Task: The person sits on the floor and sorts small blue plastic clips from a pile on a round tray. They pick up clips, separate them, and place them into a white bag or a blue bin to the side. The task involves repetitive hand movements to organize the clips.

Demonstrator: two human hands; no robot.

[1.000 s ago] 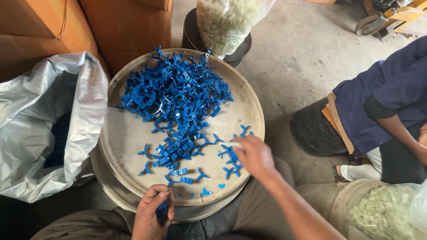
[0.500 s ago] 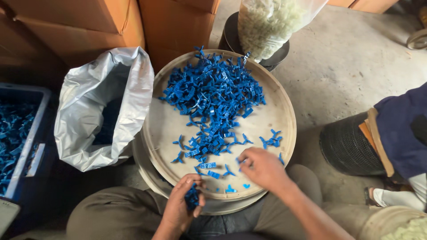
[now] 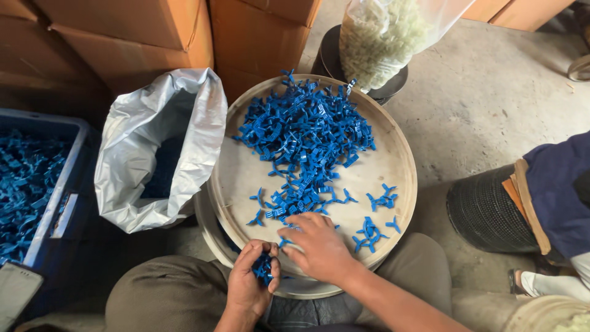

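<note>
The person is sitting with a round tray (image 3: 402,163) in front of their knees, in the middle of the frame. A heap of small blue plastic pieces (image 3: 305,132) is lying on the upper half of the tray, with loose pieces trailing down toward its lower edge and two small clusters lying apart at the lower right.

The left hand (image 3: 251,284) is curling closed at the bottom centre of the frame, just below the tray's near rim, gripping a bunch of blue pieces (image 3: 263,270) between the fingers and the palm. The right hand (image 3: 316,246) is resting palm down on the lower part of the tray, just beside the left hand, its fingers spreading over the loose pieces; I cannot tell whether it is holding any.

A silver plastic bag (image 3: 157,147) is standing open at the left of the tray, touching its rim. Further left, at the frame's edge, a blue crate (image 3: 67,178) is holding more blue pieces. Brown cardboard boxes (image 3: 141,31) are filling the upper left. A clear bag of pale pieces (image 3: 384,34) is sitting on a dark round stand above the tray. Another person in a dark blue top (image 3: 556,184) is sitting at the right edge, on the concrete floor (image 3: 485,92).
</note>
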